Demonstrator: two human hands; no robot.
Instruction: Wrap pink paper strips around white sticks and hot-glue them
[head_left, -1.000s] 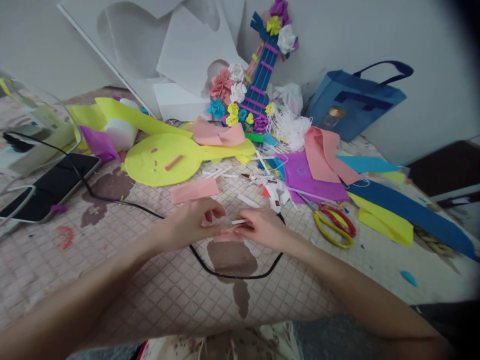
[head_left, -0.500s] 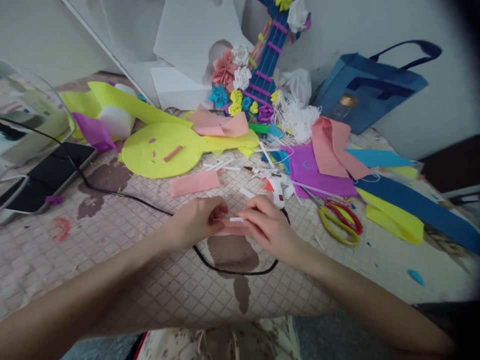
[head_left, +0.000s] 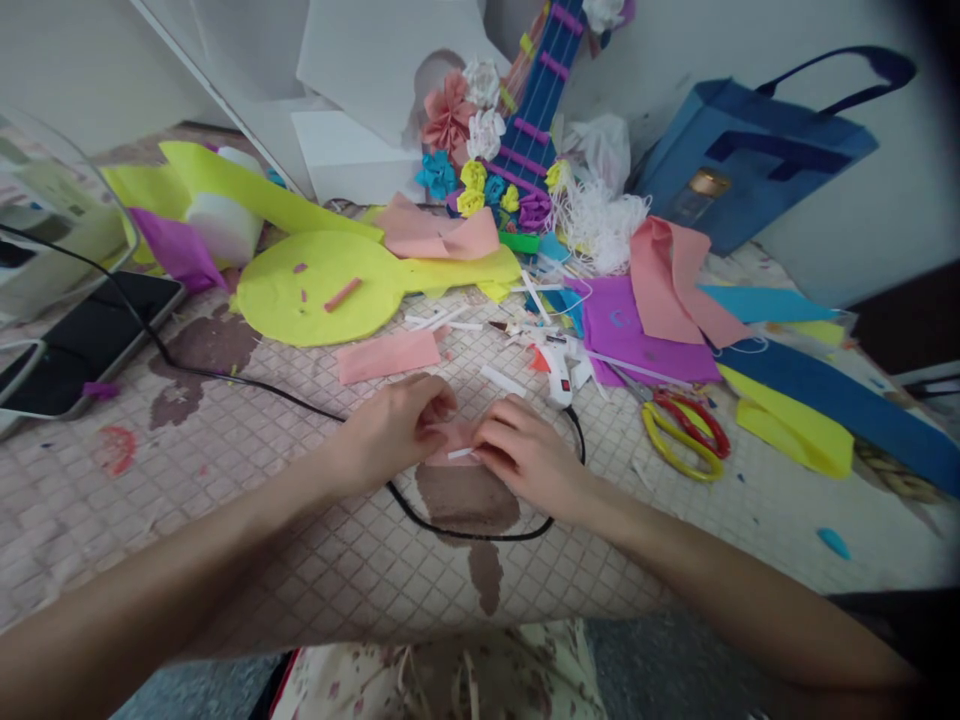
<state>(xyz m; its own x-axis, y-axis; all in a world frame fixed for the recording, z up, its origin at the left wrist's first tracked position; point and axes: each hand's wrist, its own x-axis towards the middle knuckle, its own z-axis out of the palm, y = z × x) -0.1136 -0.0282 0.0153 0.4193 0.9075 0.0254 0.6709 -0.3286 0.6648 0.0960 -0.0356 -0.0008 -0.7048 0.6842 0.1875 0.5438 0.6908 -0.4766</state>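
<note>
Low over the table's front middle, my left hand (head_left: 397, 425) pinches the left end of a small pink crepe paper strip (head_left: 456, 436). My right hand (head_left: 529, 450) is closed on a short white paper stick (head_left: 460, 453), whose free end points left across the pink paper. Its fingers also touch the right side of that paper, and the fingertips partly hide both. Behind my hands lie another pink paper piece (head_left: 390, 356) and a loose white strip (head_left: 502, 381). A white hot glue gun (head_left: 556, 372) rests just beyond my right hand.
A yellow guitar-shaped cutout (head_left: 322, 285) lies at the back left. Scissors (head_left: 684, 435) and purple paper (head_left: 637, 330) are to the right. The black cord (head_left: 480, 537) loops below my hands. A blue bag (head_left: 750, 170) and a flower-trimmed blue guitar neck (head_left: 536, 110) stand behind.
The white stick has swung from lying level along the pink paper to a slant, its free end lower. My hands stay close together; the whole view has shifted slightly.
</note>
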